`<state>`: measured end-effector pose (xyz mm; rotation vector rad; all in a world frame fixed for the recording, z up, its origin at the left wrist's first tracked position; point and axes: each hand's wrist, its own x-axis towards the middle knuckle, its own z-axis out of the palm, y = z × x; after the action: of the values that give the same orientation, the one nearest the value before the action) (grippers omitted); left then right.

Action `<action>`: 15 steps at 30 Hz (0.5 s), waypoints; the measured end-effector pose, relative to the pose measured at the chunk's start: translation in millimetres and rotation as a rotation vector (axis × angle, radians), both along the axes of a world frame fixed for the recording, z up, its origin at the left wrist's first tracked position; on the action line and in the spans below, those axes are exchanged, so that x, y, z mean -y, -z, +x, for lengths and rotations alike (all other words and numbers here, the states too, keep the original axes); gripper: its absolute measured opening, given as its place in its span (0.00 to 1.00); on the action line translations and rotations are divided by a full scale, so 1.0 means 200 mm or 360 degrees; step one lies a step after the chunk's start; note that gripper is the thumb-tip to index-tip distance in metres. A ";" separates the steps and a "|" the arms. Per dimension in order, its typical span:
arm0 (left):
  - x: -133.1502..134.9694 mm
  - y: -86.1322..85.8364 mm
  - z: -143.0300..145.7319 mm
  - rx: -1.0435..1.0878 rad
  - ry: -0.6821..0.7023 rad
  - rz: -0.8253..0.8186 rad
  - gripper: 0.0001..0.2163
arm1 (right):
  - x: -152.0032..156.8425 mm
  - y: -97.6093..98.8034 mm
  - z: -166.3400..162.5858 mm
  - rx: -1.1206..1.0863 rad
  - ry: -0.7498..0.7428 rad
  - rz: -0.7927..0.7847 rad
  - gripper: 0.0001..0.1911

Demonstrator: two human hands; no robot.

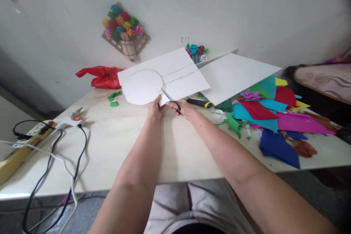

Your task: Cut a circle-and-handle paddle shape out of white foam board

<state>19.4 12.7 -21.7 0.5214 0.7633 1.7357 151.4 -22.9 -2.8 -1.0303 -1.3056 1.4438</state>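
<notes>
A white sheet of card (175,64) is held up over the table, with a large circle and two long lines drawn on it in pencil. My left hand (155,108) pinches the card's near edge below the circle. In my right hand (183,107) is a pair of scissors (174,103) with dark handles, its blades on the card at the circle's right side. The circle's lower left edge is cut to a curve. Just beyond my right hand lies a black and yellow tool (199,102), partly hidden by the card.
More white board (238,73) leans at the right behind coloured sheets (263,111) and green scraps (233,124). On the left are a red plastic bag (105,76), a glue gun (71,120), cables and a power strip (27,142). Craft flowers (123,25) hang on the wall.
</notes>
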 end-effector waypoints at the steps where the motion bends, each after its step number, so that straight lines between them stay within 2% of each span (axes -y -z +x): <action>1: 0.00 0.00 0.00 0.0007 0.0006 0.0012 0.11 | 0.00 0.00 0.00 0.0002 0.0004 0.0016 0.24; 9: 0.01 -0.02 0.01 0.0038 0.0026 0.0046 0.08 | 0.00 0.00 -0.01 0.0024 0.0068 0.0062 0.24; 15: 0.01 -0.02 0.00 0.0028 0.0052 0.0028 0.13 | 0.01 0.01 -0.01 -0.0052 0.0034 0.0003 0.22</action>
<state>20.3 9.8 -17.5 0.5271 0.7236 1.7160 149.8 -24.4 -5.7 -1.0123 -1.2688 1.4374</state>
